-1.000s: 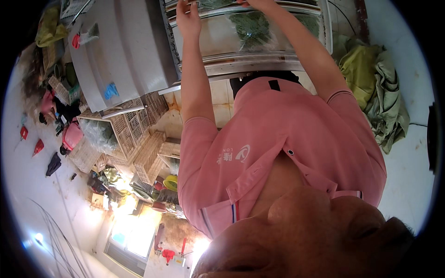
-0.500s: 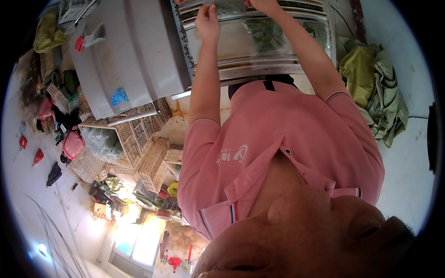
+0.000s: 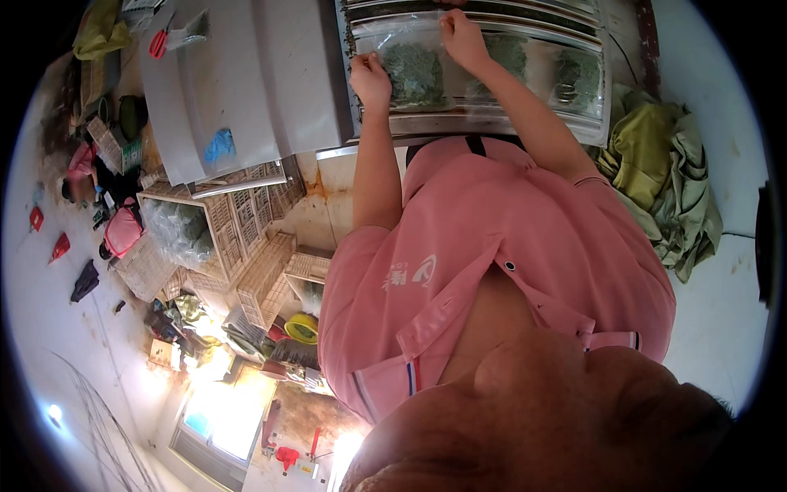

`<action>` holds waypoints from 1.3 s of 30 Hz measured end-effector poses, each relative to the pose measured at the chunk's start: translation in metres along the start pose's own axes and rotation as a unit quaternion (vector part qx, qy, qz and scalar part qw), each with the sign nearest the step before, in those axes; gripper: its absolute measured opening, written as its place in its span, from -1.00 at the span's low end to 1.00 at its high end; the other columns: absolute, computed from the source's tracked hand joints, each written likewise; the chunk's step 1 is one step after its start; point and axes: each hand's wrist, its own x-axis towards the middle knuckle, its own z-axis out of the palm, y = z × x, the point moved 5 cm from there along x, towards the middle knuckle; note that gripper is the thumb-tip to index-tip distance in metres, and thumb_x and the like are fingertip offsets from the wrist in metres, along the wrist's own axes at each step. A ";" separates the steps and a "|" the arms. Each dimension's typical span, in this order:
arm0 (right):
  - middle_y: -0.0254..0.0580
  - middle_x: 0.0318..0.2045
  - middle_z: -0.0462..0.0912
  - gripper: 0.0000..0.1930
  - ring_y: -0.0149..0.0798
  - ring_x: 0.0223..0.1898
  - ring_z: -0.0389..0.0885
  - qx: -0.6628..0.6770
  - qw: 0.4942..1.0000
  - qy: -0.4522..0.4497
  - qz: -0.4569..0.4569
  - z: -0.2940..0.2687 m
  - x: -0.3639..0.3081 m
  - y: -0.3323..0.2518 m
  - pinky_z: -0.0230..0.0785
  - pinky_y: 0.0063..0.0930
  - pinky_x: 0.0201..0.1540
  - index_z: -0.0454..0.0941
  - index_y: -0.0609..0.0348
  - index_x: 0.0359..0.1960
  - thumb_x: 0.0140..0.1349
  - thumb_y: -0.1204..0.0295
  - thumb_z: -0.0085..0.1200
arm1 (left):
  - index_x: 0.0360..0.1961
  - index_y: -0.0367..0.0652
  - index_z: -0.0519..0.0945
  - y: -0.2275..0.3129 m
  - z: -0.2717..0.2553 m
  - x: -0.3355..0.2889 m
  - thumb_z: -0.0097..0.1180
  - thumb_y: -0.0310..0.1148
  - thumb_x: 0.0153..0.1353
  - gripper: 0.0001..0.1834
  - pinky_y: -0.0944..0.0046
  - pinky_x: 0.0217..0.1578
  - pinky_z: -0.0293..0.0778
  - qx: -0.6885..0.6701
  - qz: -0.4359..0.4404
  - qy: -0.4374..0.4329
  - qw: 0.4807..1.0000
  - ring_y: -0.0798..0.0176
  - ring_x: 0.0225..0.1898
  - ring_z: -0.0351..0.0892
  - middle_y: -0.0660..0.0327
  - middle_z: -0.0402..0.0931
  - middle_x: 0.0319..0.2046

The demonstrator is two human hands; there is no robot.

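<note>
A clear plastic bag filled with green, leafy-looking stuff lies flat at the near left of a metal machine bed. My left hand pinches the bag's edge at its left side. At the upper right corner of the same bag, my right hand is closed on the plastic. To the right on the bed lie two more filled bags, a middle bag partly behind my right forearm and a right-hand bag. Metal bars run across the bed beyond the bags.
Left of the bed is a grey metal lid or panel with a blue crumpled piece and red-handled scissors. Another person's fingers show at the far edge. Plastic crates stand lower left; yellow-green cloth lies right.
Both hands have drawn back toward me with the bag, which now lies flat at the near left of the bed. The whole view has also shifted slightly.
</note>
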 end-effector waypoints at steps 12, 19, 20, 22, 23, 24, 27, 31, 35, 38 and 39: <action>-0.02 -0.15 0.59 -0.70 0.07 -0.08 0.58 -0.432 0.869 -0.031 -0.240 0.051 0.048 0.048 0.45 -0.09 -0.03 0.51 0.20 -0.08 0.24 0.29 0.06 | 0.05 0.19 0.60 -0.004 0.027 0.018 0.13 -0.35 0.22 -0.64 -0.13 -0.13 0.55 0.209 -0.011 -0.135 0.969 -0.20 -0.16 0.64 -0.05 0.67 -0.25; -0.14 -0.21 0.60 -0.74 -0.10 -0.10 0.65 -0.397 0.870 -0.087 -0.279 0.025 0.039 0.018 0.61 -0.31 -0.15 0.51 0.16 -0.13 0.10 0.53 0.09 | 0.18 0.19 0.56 -0.011 0.026 0.025 0.07 -0.38 0.29 -0.57 -0.10 -0.21 0.60 0.212 0.031 -0.143 0.966 -0.16 -0.23 0.67 -0.09 0.66 -0.22; -0.13 -0.20 0.60 -0.74 -0.10 -0.09 0.65 -0.399 0.870 -0.096 -0.274 0.025 0.039 0.020 0.62 -0.31 -0.14 0.51 0.17 -0.13 0.10 0.53 0.10 | 0.18 0.16 0.56 -0.008 0.025 0.029 0.08 -0.37 0.29 -0.58 -0.10 -0.23 0.60 0.207 0.044 -0.135 0.968 -0.17 -0.26 0.67 -0.10 0.66 -0.23; -0.13 -0.17 0.60 -0.72 -0.11 -0.07 0.64 -0.405 0.869 -0.114 -0.261 0.026 0.042 0.024 0.62 -0.31 -0.12 0.50 0.18 -0.12 0.09 0.54 0.11 | 0.18 0.09 0.55 -0.007 0.021 0.039 0.07 -0.37 0.30 -0.60 -0.10 -0.30 0.61 0.191 0.048 -0.104 0.975 -0.18 -0.32 0.67 -0.11 0.66 -0.29; -0.12 -0.19 0.61 -0.76 -0.11 -0.09 0.65 -0.408 0.867 -0.097 -0.267 0.024 0.041 0.024 0.62 -0.32 -0.13 0.53 0.17 -0.16 0.09 0.53 0.09 | 0.17 0.04 0.53 -0.010 0.017 0.044 0.07 -0.36 0.31 -0.61 -0.10 -0.34 0.61 0.180 0.039 -0.080 0.980 -0.17 -0.35 0.66 -0.12 0.65 -0.33; -0.12 -0.22 0.63 -0.80 -0.12 -0.12 0.66 -0.410 0.866 -0.081 -0.274 0.023 0.038 0.020 0.61 -0.33 -0.13 0.56 0.17 -0.21 0.10 0.53 0.07 | 0.17 -0.01 0.52 -0.009 0.012 0.047 0.07 -0.36 0.32 -0.62 -0.11 -0.38 0.60 0.171 0.030 -0.056 0.983 -0.17 -0.38 0.66 -0.13 0.65 -0.36; -0.08 -0.23 0.64 -0.81 -0.12 -0.12 0.67 -0.416 0.865 -0.077 -0.272 0.021 0.032 0.013 0.61 -0.31 -0.11 0.58 0.20 -0.23 0.10 0.52 0.07 | -0.01 -0.09 0.52 -0.003 0.006 0.047 0.13 -0.39 0.21 -0.70 -0.15 -0.25 0.56 0.104 -0.049 -0.042 0.993 -0.25 -0.30 0.66 -0.14 0.65 -0.32; -0.03 -0.15 0.62 -0.77 -0.07 -0.05 0.64 -0.436 0.858 -0.093 -0.255 0.025 0.032 0.011 0.60 -0.24 -0.05 0.59 0.20 -0.15 0.12 0.55 0.08 | 0.03 -0.14 0.38 -0.006 0.021 0.048 0.07 -0.36 0.34 -0.72 -0.10 -0.47 0.57 0.136 0.013 -0.046 0.990 -0.15 -0.43 0.65 -0.09 0.63 -0.41; -0.07 -0.01 0.58 -0.65 -0.05 0.07 0.57 -0.347 0.914 -0.054 -0.205 0.007 0.025 0.016 0.51 -0.16 0.07 0.56 0.11 0.02 0.19 0.36 0.15 | 0.01 -0.19 0.40 0.001 0.017 0.047 0.14 -0.31 0.29 -0.66 -0.12 -0.33 0.56 0.139 -0.017 -0.055 0.989 -0.19 -0.29 0.64 -0.09 0.62 -0.25; -0.10 0.13 0.50 -0.48 -0.04 0.20 0.46 -0.271 0.928 0.075 -0.243 -0.040 -0.007 0.012 0.35 -0.05 0.23 0.48 0.03 0.18 0.22 0.11 0.18 | 0.07 -0.22 0.43 0.030 0.003 0.032 0.17 -0.14 0.27 -0.53 -0.14 -0.07 0.50 0.139 0.135 -0.023 0.981 -0.17 0.03 0.53 -0.07 0.57 -0.03; -0.10 0.19 0.46 -0.40 -0.04 0.25 0.40 -0.297 0.919 0.093 -0.244 -0.053 -0.018 0.018 0.27 -0.02 0.29 0.42 0.01 0.24 0.22 0.02 0.16 | 0.10 -0.23 0.44 0.041 0.002 0.023 0.18 -0.07 0.27 -0.47 -0.15 0.03 0.47 0.133 0.202 -0.011 0.970 -0.15 0.15 0.47 -0.06 0.54 0.06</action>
